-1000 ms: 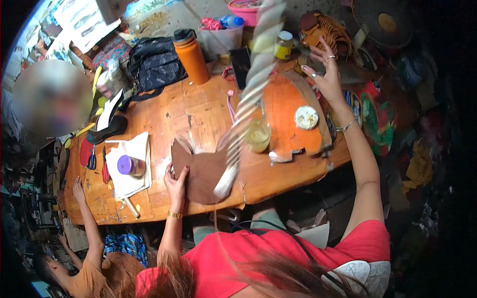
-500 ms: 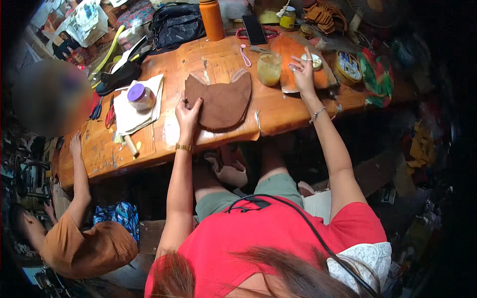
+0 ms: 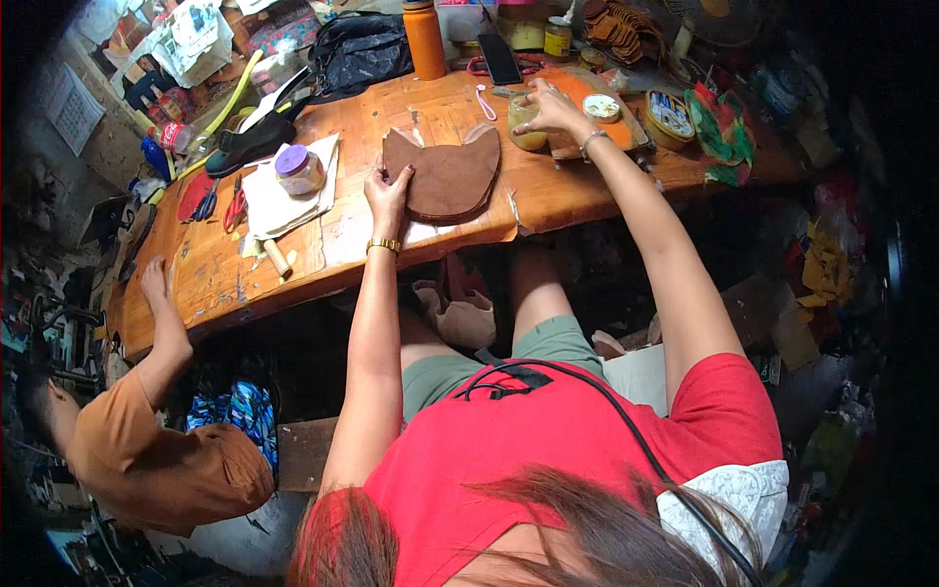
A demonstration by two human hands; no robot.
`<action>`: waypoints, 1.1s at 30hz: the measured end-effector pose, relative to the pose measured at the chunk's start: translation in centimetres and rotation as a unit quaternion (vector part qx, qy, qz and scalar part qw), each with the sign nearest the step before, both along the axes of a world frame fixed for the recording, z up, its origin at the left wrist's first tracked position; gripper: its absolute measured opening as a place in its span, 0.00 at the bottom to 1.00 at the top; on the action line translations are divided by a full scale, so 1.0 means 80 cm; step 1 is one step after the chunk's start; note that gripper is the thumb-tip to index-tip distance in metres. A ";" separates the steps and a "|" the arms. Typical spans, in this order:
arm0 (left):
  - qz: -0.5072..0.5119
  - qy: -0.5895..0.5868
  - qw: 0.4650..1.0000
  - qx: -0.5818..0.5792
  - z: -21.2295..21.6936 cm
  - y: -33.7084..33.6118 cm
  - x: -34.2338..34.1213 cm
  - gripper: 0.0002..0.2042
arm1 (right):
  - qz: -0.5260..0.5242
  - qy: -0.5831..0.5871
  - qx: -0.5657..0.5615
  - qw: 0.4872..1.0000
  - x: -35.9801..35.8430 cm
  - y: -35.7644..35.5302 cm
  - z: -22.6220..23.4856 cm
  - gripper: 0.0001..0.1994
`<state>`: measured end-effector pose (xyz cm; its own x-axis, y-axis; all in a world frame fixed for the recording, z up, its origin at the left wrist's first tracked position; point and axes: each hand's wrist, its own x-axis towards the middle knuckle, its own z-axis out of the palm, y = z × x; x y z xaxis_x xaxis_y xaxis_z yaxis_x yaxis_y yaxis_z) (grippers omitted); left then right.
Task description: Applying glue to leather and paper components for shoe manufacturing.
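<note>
A brown cat-head-shaped leather piece (image 3: 445,176) lies flat on the wooden table (image 3: 342,240). My left hand (image 3: 388,193) presses down on its left edge, fingers spread. My right hand (image 3: 548,106) reaches to the far side and rests on a glass jar of yellowish liquid (image 3: 523,124), beside an orange cutting board (image 3: 602,98) with a small white lid (image 3: 601,106) on it. My forearms come up from my red shirt at the bottom.
A purple-lidded jar (image 3: 298,169) stands on white paper left of the leather. Red scissors (image 3: 235,205), an orange bottle (image 3: 424,39), a phone (image 3: 500,59), a black bag (image 3: 357,49) and a round tin (image 3: 670,117) crowd the table. Another person in a brown shirt (image 3: 147,460) leans on the table's left end.
The view has tilted down and back, showing more of my lap. My right hand has moved left from the orange board to the glass jar. My left hand stays on the leather piece.
</note>
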<state>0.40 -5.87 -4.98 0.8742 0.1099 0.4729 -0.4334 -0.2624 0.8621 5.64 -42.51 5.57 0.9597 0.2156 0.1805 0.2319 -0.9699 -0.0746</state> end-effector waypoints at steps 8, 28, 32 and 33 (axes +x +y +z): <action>-0.130 0.171 0.972 -0.098 0.004 0.016 0.031 0.25 | -0.001 0.099 -0.043 0.994 0.031 0.001 0.006 0.50; -0.243 0.179 0.879 0.369 0.063 0.004 0.120 0.28 | 0.074 -0.326 0.273 0.902 -0.043 -0.014 0.050 0.21; -0.093 0.035 0.903 0.417 0.050 -0.033 0.094 0.32 | 0.078 -0.203 0.233 0.948 -0.098 0.015 0.028 0.16; -0.019 -0.026 0.902 0.431 0.042 -0.044 0.085 0.34 | 0.080 -0.215 0.228 0.946 -0.107 0.015 0.033 0.17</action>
<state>7.23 -9.36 -1.63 0.8437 -0.3482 0.4086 -0.4906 -0.8093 0.3232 -2.89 -41.29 8.18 0.7385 0.1573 0.6556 0.4768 -0.8094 -0.3429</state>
